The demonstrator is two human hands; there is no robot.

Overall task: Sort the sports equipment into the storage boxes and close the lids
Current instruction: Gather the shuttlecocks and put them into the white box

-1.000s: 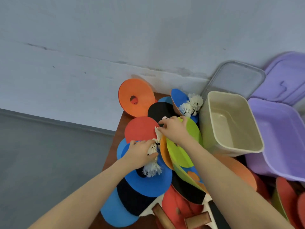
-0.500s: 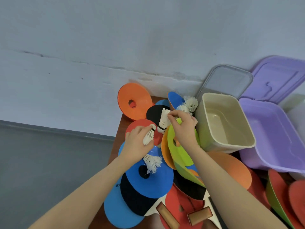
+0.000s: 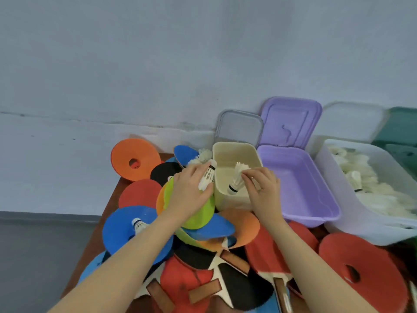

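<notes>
Your left hand [image 3: 191,190] grips a white feathered shuttlecock [image 3: 208,177], cork up, just beside the open cream plastic box [image 3: 234,152]. Your right hand [image 3: 262,188] pinches another white shuttlecock [image 3: 237,180], cork down, inside that box, below your fingertips.

Pale grey-blue painted wall [image 3: 158,64] with a cracked horizontal seam, dark grey floor [image 3: 40,256] lower left, brown wooden tabletop [image 3: 94,240] against wall.

sports storeroom corner: heaped paddles [image 3: 225,281], cones [image 3: 133,159], storage boxes [image 3: 300,190]
</notes>
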